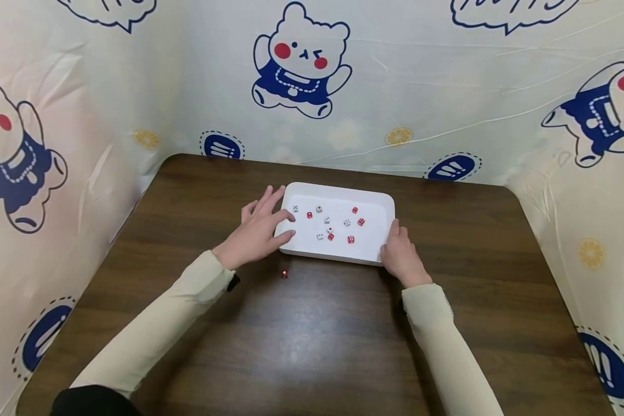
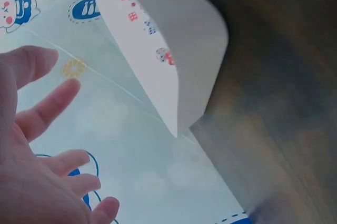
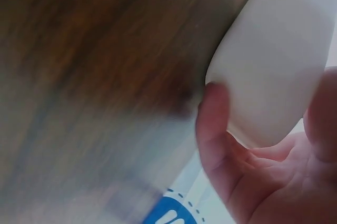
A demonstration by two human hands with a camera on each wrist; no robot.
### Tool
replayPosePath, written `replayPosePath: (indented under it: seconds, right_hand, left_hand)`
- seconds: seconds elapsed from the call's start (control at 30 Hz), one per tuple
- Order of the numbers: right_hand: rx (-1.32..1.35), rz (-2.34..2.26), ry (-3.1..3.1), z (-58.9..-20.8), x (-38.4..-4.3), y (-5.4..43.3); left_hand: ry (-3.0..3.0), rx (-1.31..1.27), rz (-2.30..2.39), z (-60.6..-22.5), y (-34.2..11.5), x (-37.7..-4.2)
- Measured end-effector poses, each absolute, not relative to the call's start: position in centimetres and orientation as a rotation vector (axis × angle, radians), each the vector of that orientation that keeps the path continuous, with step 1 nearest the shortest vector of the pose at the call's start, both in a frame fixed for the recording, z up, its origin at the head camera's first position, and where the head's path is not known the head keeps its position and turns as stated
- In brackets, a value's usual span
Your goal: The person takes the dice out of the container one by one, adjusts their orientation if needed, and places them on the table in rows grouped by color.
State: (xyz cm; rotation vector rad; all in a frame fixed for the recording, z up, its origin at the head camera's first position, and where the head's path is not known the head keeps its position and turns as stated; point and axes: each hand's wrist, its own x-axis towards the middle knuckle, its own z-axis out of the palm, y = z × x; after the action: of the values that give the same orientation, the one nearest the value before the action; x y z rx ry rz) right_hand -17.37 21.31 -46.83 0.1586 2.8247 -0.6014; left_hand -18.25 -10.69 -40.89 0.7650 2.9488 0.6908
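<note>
Nearest, the left sleeve [image 1: 161,323] could sweep away the lone red die [image 1: 284,274], which lies on the worktop [image 1: 301,346] just below the frame's centre. Further, the left hand [image 1: 260,234] has fingers spread, gripping nothing. The right hand [image 1: 401,254] has its fingers curled round the tray [image 1: 338,199], mid-frame; if this single grip tilts it, the dice [image 1: 361,222] inside may slide and spill.
</note>
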Motion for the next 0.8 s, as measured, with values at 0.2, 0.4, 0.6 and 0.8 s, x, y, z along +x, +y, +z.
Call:
replayPosePath:
  seconds: [0.2,0.4,0.6,0.8]
  right_hand:
    - [0.121,-0.587,2.889,-47.0,-17.1,21.4]
    - [0.066,-0.603,2.955,-47.0,-16.9,21.6]
    - [-0.018,-0.555,2.953,-47.1,-16.9,21.7]
    - [-0.066,-0.534,2.930,-47.5,-16.9,21.8]
  left_hand:
    - [2.928,0.680,0.729,-40.6,-9.8,-20.0]
    - [2.893,0.610,0.705,-41.1,-9.0,-21.6]
    - [2.877,0.556,0.637,-41.4,-8.3,-22.7]
    - [2.853,0.539,0.582,-42.4,-7.5,-23.5]
